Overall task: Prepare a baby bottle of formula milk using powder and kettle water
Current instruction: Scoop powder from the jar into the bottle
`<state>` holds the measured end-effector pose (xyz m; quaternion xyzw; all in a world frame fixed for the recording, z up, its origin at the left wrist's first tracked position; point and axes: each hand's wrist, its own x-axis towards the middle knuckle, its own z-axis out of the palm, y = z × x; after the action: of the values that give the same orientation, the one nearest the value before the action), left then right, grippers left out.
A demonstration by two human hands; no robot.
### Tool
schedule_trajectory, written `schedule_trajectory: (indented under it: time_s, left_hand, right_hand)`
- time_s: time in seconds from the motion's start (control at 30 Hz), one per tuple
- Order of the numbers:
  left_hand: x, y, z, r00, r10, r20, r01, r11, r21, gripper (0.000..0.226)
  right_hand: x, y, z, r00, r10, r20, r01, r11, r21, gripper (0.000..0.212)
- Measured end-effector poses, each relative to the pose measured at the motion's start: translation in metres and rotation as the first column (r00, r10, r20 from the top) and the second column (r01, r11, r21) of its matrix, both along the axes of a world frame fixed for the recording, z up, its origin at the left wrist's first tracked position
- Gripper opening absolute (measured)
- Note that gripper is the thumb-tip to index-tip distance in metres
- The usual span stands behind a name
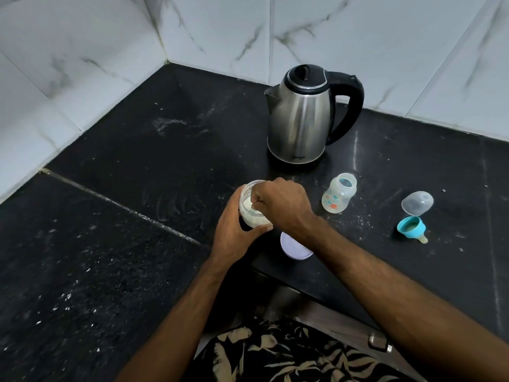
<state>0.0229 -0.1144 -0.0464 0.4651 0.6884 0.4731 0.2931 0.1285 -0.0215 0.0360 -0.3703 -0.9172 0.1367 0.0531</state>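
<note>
A small clear jar (252,206) of white formula powder stands on the black stone counter (132,166), in front of and to the left of the stainless-steel electric kettle (300,117). The left hand (234,230) wraps around the jar's side, thumb and fingers curled against the glass. The right hand (281,204) reaches over the jar's open mouth with its fingers bunched and dipped inside; whatever they may be pinching is hidden, so it cannot be told whether they hold a scoop or nothing. The jar's white lid (296,248) lies flat on the counter just in front of the jar, partly under the right wrist. The kettle stands upright with its black lid closed, spout to the left and black handle to the right; its contents are not visible. Directly in front of the kettle, slightly to its right, the translucent baby bottle (339,193) stands open-mouthed with printed markings on its side, and it looks empty of powder. Further right of the kettle and nearer the counter's front, the clear dome cap (417,203) lies on its side, and just in front of it lies the teal screw ring with its teat (411,228), tipped over. The counter is dusted with pale specks and smears, thickest to the left of the kettle. Behind the kettle, white marble-veined tiles (82,51) form a corner. At the bottom edge, dark leaf-patterned clothing (289,354) shows.
</note>
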Motion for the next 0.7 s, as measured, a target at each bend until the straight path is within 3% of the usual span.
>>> schedule_trajectory:
  time_s: [0.17,0.4,0.7]
  left_hand:
    - [-0.001,0.000,-0.001,1.000,-0.022,-0.009,0.022,1.000,0.014,0.094]
    - [-0.005,0.002,-0.003,0.999,-0.022,-0.029,0.024,0.997,0.070,0.091]
    - [-0.007,0.004,-0.007,0.999,-0.021,-0.050,0.026,0.994,0.105,0.091]
  right_hand:
    - [0.002,0.001,0.001,0.998,-0.029,-0.060,0.021,0.991,-0.133,0.012]
    - [0.016,0.017,0.014,0.948,-0.232,-0.217,0.137,0.914,-0.381,0.008]
    - [0.029,0.029,0.018,0.900,-0.278,-0.335,0.125,0.903,-0.411,0.011]
